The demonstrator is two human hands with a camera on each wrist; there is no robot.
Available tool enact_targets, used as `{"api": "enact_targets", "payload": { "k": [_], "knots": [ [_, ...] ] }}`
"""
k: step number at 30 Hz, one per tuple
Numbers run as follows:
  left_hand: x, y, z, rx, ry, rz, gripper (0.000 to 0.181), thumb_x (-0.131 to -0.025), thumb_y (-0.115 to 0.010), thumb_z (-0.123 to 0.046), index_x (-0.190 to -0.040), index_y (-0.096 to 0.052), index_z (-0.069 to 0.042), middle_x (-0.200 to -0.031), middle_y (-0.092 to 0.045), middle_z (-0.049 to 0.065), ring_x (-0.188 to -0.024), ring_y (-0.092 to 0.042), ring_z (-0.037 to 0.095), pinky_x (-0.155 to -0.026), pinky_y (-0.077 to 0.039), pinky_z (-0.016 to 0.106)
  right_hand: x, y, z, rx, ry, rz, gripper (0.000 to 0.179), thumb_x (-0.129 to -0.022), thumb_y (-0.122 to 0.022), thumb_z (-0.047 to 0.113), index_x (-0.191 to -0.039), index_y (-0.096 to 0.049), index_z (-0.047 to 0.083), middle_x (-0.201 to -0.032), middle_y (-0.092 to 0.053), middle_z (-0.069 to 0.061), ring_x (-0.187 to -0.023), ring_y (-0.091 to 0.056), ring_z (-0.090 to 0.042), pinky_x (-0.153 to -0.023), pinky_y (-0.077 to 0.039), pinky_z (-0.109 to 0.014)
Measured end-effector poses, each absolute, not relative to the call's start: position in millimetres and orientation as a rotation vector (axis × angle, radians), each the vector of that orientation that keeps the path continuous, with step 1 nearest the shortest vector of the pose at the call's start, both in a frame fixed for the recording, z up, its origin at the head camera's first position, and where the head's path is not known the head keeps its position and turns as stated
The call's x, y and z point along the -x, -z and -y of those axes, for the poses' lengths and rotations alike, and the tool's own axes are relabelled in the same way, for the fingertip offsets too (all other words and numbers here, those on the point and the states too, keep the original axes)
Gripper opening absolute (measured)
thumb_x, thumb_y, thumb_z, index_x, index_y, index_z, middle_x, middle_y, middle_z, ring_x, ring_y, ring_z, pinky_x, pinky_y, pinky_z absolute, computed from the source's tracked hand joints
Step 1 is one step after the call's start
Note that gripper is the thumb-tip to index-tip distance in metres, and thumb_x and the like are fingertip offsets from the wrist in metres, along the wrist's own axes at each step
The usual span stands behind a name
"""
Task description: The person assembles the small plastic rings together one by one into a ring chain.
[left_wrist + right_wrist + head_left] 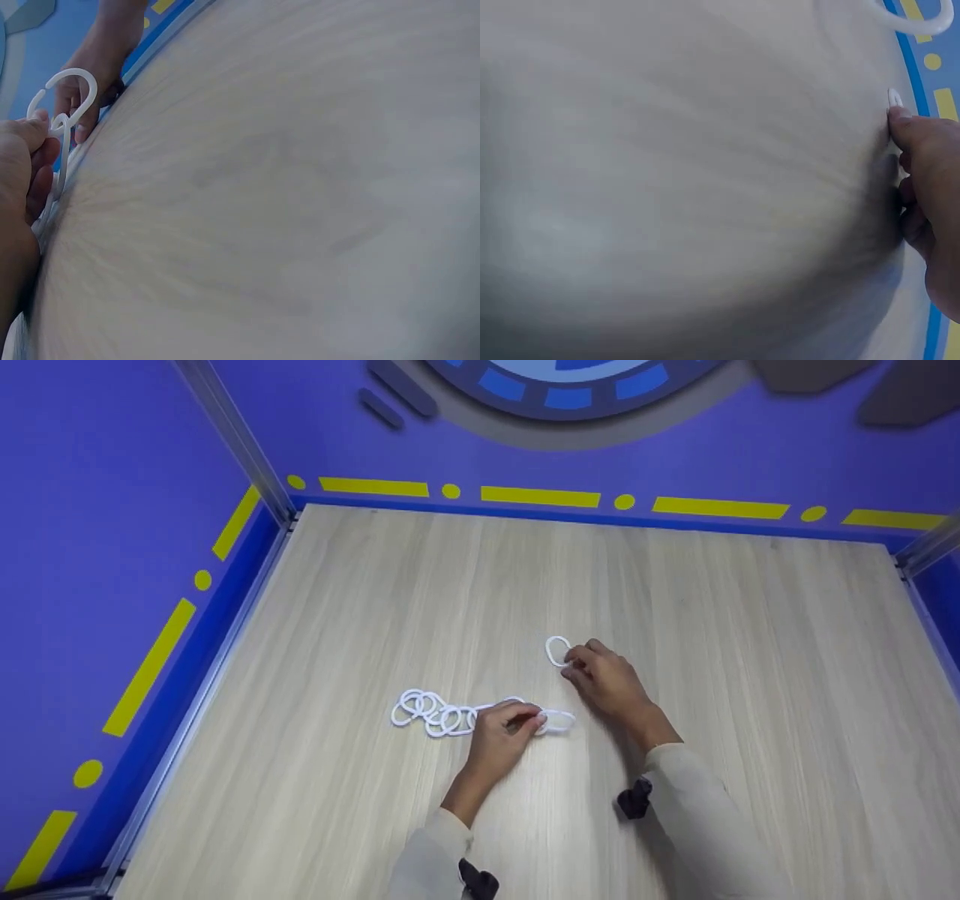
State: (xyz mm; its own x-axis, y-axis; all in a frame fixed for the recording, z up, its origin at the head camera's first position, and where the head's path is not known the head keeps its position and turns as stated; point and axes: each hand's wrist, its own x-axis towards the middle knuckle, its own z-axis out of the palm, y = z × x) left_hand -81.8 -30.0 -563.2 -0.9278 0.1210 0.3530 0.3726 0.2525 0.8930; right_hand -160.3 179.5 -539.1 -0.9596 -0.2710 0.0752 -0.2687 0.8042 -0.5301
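My left hand (496, 741) pinches a white oval plastic link (561, 712) at the right end of a chain of white links (442, 733). Up close in the left wrist view, this raised link (91, 86) shows a gap in its loop and passes through another link. Further back and to the right, my right hand (611, 684) pinches a single white link (547, 651) by its right side, low over the table. Only the tip of that link (894, 97) shows past the thumb in the right wrist view. My left fingers hide part of the chain.
The chain's left end lies bunched in overlapping loops on the wood-grain table (360, 607). Blue panels (135, 510) with yellow markings stand along the left and back edges, joined by metal posts. Black wrist mounts (636, 799) sit on both sleeves.
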Motion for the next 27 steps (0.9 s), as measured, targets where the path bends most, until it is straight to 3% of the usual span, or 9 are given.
{"api": "enact_targets", "payload": {
  "k": [4,9,15,21,27],
  "knots": [
    [82,562,31,0.488,1.741,2.313,0.01,-0.091,-0.076,-0.012,-0.098,-0.079,-0.005,-0.088,-0.076,0.007,-0.079,-0.07,0.012,-0.072,-0.058,0.021,156,538,-183,0.404,0.884,-2.976,0.021,-0.093,-0.075,0.028,-0.096,-0.068,0.009,-0.094,-0.061,-0.005,-0.079,-0.058,-0.021,-0.072,-0.047,-0.035],
    [82,562,32,0.51,1.728,2.313,0.01,-0.092,-0.074,-0.011,-0.099,-0.078,-0.005,-0.088,-0.075,0.007,-0.079,-0.069,0.01,-0.072,-0.058,0.021,150,531,-180,0.489,0.651,-3.051,0.025,-0.096,-0.07,0.031,-0.096,-0.068,0.006,-0.093,-0.06,-0.008,-0.073,-0.057,-0.021,-0.068,-0.05,-0.039],
    [82,561,31,0.495,1.738,2.33,0.011,-0.092,-0.074,-0.012,-0.097,-0.077,-0.003,-0.087,-0.075,0.008,-0.08,-0.07,0.01,-0.074,-0.058,0.022,142,531,-181,0.532,0.335,-3.169,0.024,-0.099,-0.061,0.023,-0.094,-0.067,0.0,-0.089,-0.062,-0.014,-0.07,-0.058,-0.025,-0.066,-0.054,-0.047],
    [81,562,30,0.488,1.749,2.328,0.011,-0.092,-0.074,-0.011,-0.097,-0.077,-0.002,-0.087,-0.076,0.008,-0.079,-0.069,0.01,-0.074,-0.059,0.022,138,529,-195,0.292,0.715,-3.182,0.025,-0.099,-0.061,0.017,-0.101,-0.072,-0.005,-0.091,-0.071,-0.017,-0.077,-0.065,-0.028,-0.071,-0.055,-0.045],
    [82,562,30,0.492,1.749,2.316,0.012,-0.093,-0.074,-0.014,-0.097,-0.077,-0.003,-0.088,-0.076,0.008,-0.079,-0.07,0.011,-0.073,-0.059,0.022,136,525,-205,0.047,1.22,-3.015,0.021,-0.098,-0.063,0.011,-0.102,-0.074,-0.006,-0.091,-0.075,-0.019,-0.079,-0.065,-0.022,-0.067,-0.052,-0.027]
  ]
}}
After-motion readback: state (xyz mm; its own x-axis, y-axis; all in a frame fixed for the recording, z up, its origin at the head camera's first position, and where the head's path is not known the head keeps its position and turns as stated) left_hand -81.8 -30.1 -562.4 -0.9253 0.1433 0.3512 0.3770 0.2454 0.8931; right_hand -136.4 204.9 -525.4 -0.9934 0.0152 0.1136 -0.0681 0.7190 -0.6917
